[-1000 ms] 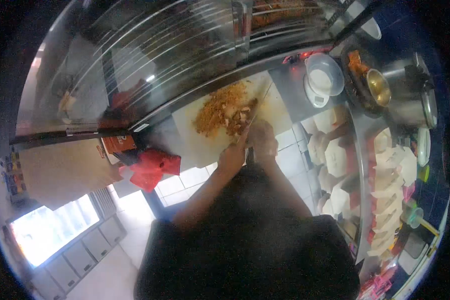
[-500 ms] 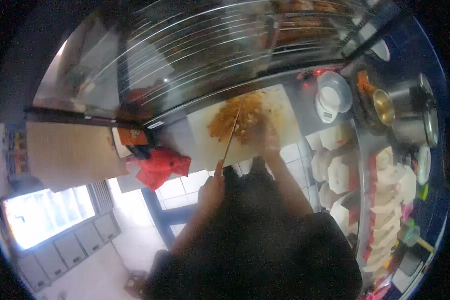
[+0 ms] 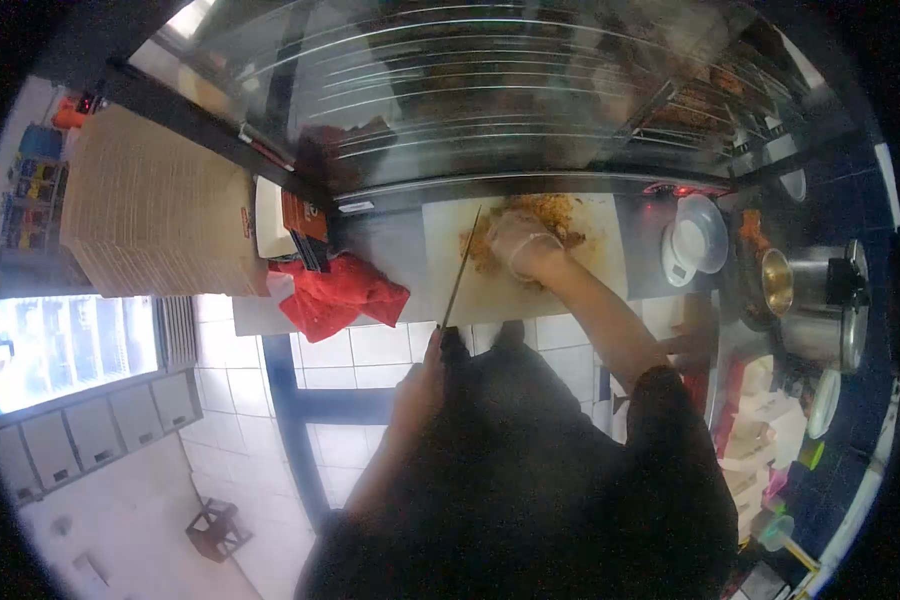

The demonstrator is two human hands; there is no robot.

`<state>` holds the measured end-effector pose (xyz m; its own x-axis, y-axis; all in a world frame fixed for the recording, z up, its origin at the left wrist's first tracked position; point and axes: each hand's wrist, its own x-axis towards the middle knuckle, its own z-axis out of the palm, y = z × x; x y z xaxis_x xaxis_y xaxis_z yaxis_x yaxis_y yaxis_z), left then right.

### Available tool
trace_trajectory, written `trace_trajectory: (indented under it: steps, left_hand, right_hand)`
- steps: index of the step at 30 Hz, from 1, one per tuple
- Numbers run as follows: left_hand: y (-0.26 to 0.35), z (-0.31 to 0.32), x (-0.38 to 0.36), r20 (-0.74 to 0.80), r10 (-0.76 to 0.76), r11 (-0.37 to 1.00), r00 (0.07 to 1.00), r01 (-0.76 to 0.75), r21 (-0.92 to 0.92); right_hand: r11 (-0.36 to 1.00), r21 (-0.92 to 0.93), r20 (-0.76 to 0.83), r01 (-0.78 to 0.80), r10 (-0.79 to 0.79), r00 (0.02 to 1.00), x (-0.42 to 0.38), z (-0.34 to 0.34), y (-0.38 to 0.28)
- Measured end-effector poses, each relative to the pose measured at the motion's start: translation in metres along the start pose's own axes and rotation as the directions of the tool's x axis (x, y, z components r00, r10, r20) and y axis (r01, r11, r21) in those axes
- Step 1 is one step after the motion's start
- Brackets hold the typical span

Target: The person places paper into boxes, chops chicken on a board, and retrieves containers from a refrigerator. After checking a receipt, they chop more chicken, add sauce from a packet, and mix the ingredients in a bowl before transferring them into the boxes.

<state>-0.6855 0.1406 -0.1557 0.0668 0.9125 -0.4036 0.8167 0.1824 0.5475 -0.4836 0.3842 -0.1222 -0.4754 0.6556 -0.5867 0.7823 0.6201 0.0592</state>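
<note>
My left hand (image 3: 425, 380) is closed round the handle of a long knife (image 3: 462, 262), whose blade points up across the left part of a white cutting board (image 3: 580, 285). Chopped brown food (image 3: 550, 212) lies in a loose heap on the board, with bits scattered round it. Over the left part of this heap is my right hand (image 3: 518, 243), in a thin clear glove, just right of the blade. Its fingers point down into the food, and their tips are too blurred and hidden to tell how far they are closed.
A red cloth (image 3: 345, 295) lies left of the board, near stacked flat cartons (image 3: 160, 200). On the right are a white scale (image 3: 680, 255) with a clear bowl, and a metal pot (image 3: 815, 310). A glass-fronted case (image 3: 470, 110) with wire racks stands behind the board.
My right hand has moved up and left from the board's near edge onto the chopped food. My left hand still holds the knife. The whole view has shifted and turned slightly.
</note>
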Motion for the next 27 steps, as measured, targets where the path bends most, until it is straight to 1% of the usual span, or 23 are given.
trace_trajectory:
  steps: [1, 2, 3, 5, 6, 7, 8, 9, 10, 11, 12, 13, 14, 15, 17, 18, 19, 20, 21, 22, 23, 25, 27]
  left_hand:
    - [0.007, -0.007, 0.0, -0.038, 0.003, 1.0, 0.999, -0.004, -0.031]
    - [0.008, -0.009, 0.001, -0.043, 0.01, 0.999, 0.999, -0.011, -0.036]
    - [0.009, -0.009, 0.0, -0.038, 0.0, 1.0, 0.999, -0.001, -0.029]
    - [0.021, -0.015, 0.002, -0.026, 0.003, 1.0, 1.0, -0.004, -0.028]
    - [0.031, -0.021, 0.003, 0.009, 0.01, 0.999, 1.0, -0.01, -0.039]
    - [0.039, -0.024, 0.006, 0.047, 0.018, 0.999, 0.999, -0.015, -0.047]
    - [0.042, -0.017, 0.012, 0.062, 0.03, 0.999, 0.998, -0.027, -0.044]
    - [0.046, -0.007, 0.021, 0.11, 0.09, 0.996, 0.99, -0.089, -0.01]
    - [0.054, 0.001, 0.03, 0.159, 0.149, 0.988, 0.976, -0.155, 0.026]
    - [0.063, 0.008, 0.038, 0.178, 0.165, 0.984, 0.97, -0.175, 0.04]
    - [0.077, 0.016, 0.046, 0.162, 0.261, 0.961, 0.952, -0.271, 0.049]
    - [0.091, 0.024, 0.052, 0.151, 0.355, 0.929, 0.923, -0.367, 0.056]
    - [0.105, 0.031, 0.057, 0.177, 0.373, 0.918, 0.911, -0.39, 0.071]
    - [0.119, 0.037, 0.063, 0.204, 0.356, 0.915, 0.912, -0.384, 0.122]
    - [0.133, 0.047, 0.072, 0.247, 0.343, 0.9, 0.906, -0.393, 0.189]
    - [0.135, 0.053, 0.078, 0.212, 0.368, 0.893, 0.905, -0.408, 0.19]
    - [0.136, 0.056, 0.081, 0.179, 0.39, 0.887, 0.903, -0.421, 0.19]
    - [0.136, 0.058, 0.082, 0.2, 0.395, 0.878, 0.897, -0.432, 0.204]
    - [0.137, 0.058, 0.085, 0.236, 0.334, 0.877, 0.912, -0.393, 0.275]
    - [0.139, 0.057, 0.088, 0.263, 0.27, 0.87, 0.926, -0.352, 0.346]
    - [0.139, 0.053, 0.086, 0.276, 0.269, 0.862, 0.923, -0.359, 0.359]
    - [0.141, 0.037, 0.078, 0.221, 0.325, 0.847, 0.919, -0.387, 0.364]
    - [0.145, 0.027, 0.079, 0.278, 0.279, 0.836, 0.919, -0.375, 0.4]
  right_hand:
    - [0.995, -0.022, -0.205, 0.096, -0.099, 0.974, 0.005, 0.015, 0.006]
    - [0.981, -0.064, -0.398, 0.181, -0.192, 0.897, 0.01, 0.029, 0.015]
    - [0.982, -0.07, -0.395, 0.174, -0.187, 0.899, 0.002, 0.032, 0.016]
    - [0.976, 0.21, -0.658, -0.059, 0.186, 0.729, -0.025, 0.043, 0.016]
    - [0.975, 0.211, -0.653, -0.074, 0.197, 0.732, -0.035, 0.057, 0.031]
    - [0.777, 0.622, -0.597, 0.101, 0.386, 0.703, -0.047, 0.079, 0.052]
    - [0.394, 0.877, -0.463, 0.276, 0.539, 0.703, -0.06, 0.094, 0.063]
    - [0.389, 0.882, -0.455, 0.266, 0.556, 0.696, -0.07, 0.11, 0.067]
    - [0.527, 0.848, -0.349, -0.057, 0.636, 0.688, -0.082, 0.124, 0.066]
    - [0.58, 0.72, -0.249, -0.381, 0.728, 0.639, -0.092, 0.137, 0.065]
    - [0.55, 0.736, -0.23, -0.395, 0.751, 0.619, -0.092, 0.154, 0.064]
    - [0.596, 0.741, -0.342, -0.309, 0.732, 0.59, -0.088, 0.173, 0.062]
    - [0.643, 0.732, -0.451, -0.225, 0.705, 0.547, -0.086, 0.192, 0.061]
    - [0.617, 0.75, -0.435, -0.238, 0.731, 0.526, -0.09, 0.196, 0.058]
    - [0.502, 0.854, -0.451, -0.137, 0.846, 0.285, -0.094, 0.198, 0.046]
    - [0.479, 0.867, -0.433, -0.138, 0.861, 0.268, -0.089, 0.21, 0.044]
    - [0.199, 0.957, -0.255, 0.209, 0.924, 0.285, -0.078, 0.226, 0.039]
    - [-0.119, 0.848, -0.088, 0.516, 0.929, 0.358, -0.07, 0.243, 0.035]
    - [-0.132, 0.844, -0.069, 0.52, 0.934, 0.349, -0.074, 0.241, 0.035]
    - [0.156, 0.945, -0.246, 0.288, 0.918, 0.31, -0.083, 0.231, 0.038]
    - [0.427, 0.904, -0.41, 0.022, 0.852, 0.325, -0.092, 0.22, 0.04]
    - [0.401, 0.915, -0.362, -0.039, 0.861, 0.358, -0.098, 0.212, 0.041]
    - [0.379, 0.92, -0.315, -0.095, 0.863, 0.395, -0.09, 0.218, 0.042]
